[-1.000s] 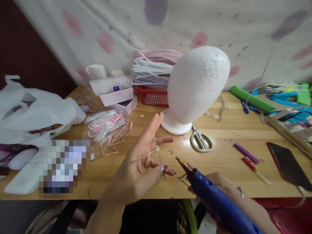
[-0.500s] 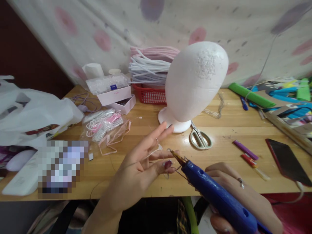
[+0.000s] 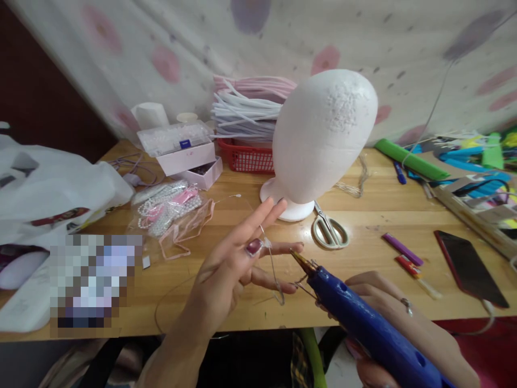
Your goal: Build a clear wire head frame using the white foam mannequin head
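Left hand [image 3: 230,264]: thumb and finger pinched narrow at the white blob [image 3: 267,242] on a thin wire [image 3: 274,275], other fingers spread. Right hand [image 3: 398,304] wraps the blue glue gun [image 3: 363,318]; its nozzle [image 3: 301,262] is beside my left fingertips, can't tell if touching. Wire's above the table [image 3: 242,319], nearer me than the scissors [image 3: 331,231].

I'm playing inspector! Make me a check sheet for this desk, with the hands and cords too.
Surface: wooden table, small marks showing.
Job's things: thin wire with a small white piece; blue tool, metal tip.
Clutter: white foam head, scissors, bagged beads, dark phone.
Hands: left hand holds the wire; right hand holds the tool, its tip close to the left fingers; touching unclear.
Cables: pale cord at the phone.
Surroundings: spotted cloth behind.
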Demonstrator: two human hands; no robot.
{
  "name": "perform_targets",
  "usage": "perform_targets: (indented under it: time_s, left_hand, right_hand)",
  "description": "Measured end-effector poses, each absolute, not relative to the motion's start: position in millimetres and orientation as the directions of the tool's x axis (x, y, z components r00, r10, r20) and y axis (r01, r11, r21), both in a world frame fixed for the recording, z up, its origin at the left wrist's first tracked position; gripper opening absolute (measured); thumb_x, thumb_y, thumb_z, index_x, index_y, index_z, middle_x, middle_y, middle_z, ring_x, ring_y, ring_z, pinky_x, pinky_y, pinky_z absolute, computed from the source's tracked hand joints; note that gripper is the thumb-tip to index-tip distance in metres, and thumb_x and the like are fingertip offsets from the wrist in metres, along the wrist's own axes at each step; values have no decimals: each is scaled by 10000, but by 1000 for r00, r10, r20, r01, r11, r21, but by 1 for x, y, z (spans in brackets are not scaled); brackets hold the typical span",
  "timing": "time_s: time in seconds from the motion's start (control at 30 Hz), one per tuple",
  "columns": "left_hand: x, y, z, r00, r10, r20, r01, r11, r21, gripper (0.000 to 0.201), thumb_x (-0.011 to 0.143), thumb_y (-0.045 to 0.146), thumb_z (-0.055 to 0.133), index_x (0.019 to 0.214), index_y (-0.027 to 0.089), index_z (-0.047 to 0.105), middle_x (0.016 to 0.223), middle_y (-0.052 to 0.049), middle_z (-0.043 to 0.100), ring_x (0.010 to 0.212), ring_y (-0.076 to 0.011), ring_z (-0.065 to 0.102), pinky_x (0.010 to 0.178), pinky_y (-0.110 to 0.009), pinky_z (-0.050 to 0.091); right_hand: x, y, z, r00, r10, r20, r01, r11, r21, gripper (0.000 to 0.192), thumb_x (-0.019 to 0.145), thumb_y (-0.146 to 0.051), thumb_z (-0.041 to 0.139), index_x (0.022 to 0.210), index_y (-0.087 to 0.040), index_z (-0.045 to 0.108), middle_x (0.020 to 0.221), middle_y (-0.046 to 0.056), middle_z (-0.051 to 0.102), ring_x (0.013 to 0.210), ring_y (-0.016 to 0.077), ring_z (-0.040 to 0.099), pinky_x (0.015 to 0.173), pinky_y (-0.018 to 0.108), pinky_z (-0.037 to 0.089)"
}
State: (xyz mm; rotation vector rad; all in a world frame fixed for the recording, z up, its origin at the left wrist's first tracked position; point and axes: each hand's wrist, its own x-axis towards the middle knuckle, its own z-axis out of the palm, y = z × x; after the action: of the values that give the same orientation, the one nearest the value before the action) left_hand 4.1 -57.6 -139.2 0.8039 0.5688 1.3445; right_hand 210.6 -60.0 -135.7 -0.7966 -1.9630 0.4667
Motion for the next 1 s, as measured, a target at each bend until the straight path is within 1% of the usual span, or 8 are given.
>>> perform_targets:
  time_s: [0.17, 0.3, 0.37, 0.43, 0.6, 0.8, 0.9, 1.0]
  left_hand:
    - [6, -55, -144, 147, 986, 81, -652, 35, 758, 433, 980, 206, 464, 1380, 334, 569, 1580, -34, 415, 1163, -289, 652, 656, -293, 670]
    - [7, -54, -143, 115, 992, 43, -630, 40, 776, 434, 972, 227, 466, 1382, 325, 572, 1590, -47, 395, 1168, -302, 652, 634, -273, 666]
    - [7, -53, -142, 115, 993, 30, -622, 48, 782, 434, 973, 255, 460, 1388, 323, 566, 1594, -51, 388, 1175, -311, 647, 612, -264, 662]
    - [6, -52, -143, 127, 991, 35, -620, 52, 783, 423, 982, 281, 446, 1383, 343, 569, 1594, -35, 389, 1188, -312, 637, 599, -259, 658]
    - [6, -52, -146, 143, 989, 27, -612, 67, 788, 403, 986, 306, 458, 1359, 399, 579, 1592, 18, 393, 1184, -279, 630, 590, -220, 642]
    - [6, -51, -140, 205, 978, 35, -646, 108, 756, 415, 968, 364, 433, 1347, 384, 601, 1583, 39, 406, 1230, -308, 587, 624, -256, 645]
    - [6, -51, -139, 204, 978, 33, -635, 107, 765, 427, 958, 363, 422, 1344, 390, 604, 1586, 46, 401, 1246, -326, 575, 617, -263, 642]
    - [7, -51, -139, 202, 979, 34, -626, 103, 773, 430, 961, 373, 402, 1340, 398, 605, 1583, 45, 406, 1247, -326, 577, 612, -266, 639]
  right_hand:
    - [212, -57, -130, -425, 710, 561, 337, 699, -630, 295, 958, -473, 552, 890, -189, 597, 660, 19, 567, 604, 174, 558, 508, 309, 450]
    - [203, -57, -131, -361, 726, 585, 352, 687, -636, 327, 943, -510, 560, 849, -197, 571, 616, -2, 493, 583, 165, 489, 486, 305, 378]
    - [200, -57, -131, -364, 728, 581, 376, 686, -623, 326, 948, -499, 558, 840, -192, 571, 617, 0, 487, 579, 159, 464, 485, 305, 355]
    - [201, -56, -129, -397, 721, 568, 394, 693, -604, 308, 948, -480, 569, 846, -190, 577, 616, 1, 498, 568, 152, 457, 475, 299, 346]
    - [208, -53, -125, -490, 694, 528, 403, 717, -569, 260, 911, -452, 632, 878, -198, 585, 583, -10, 501, 532, 146, 476, 436, 277, 366]
    - [208, -52, -128, -442, 687, 577, 406, 727, -554, 231, 915, -397, 626, 849, -184, 568, 569, -13, 482, 522, 135, 440, 428, 266, 339]
    - [207, -53, -129, -435, 690, 578, 407, 723, -558, 213, 899, -383, 640, 850, -190, 566, 570, -12, 464, 515, 138, 427, 432, 278, 334]
    - [208, -53, -130, -425, 705, 567, 423, 709, -564, 216, 901, -393, 624, 839, -197, 558, 572, -12, 441, 499, 141, 417, 421, 285, 313]
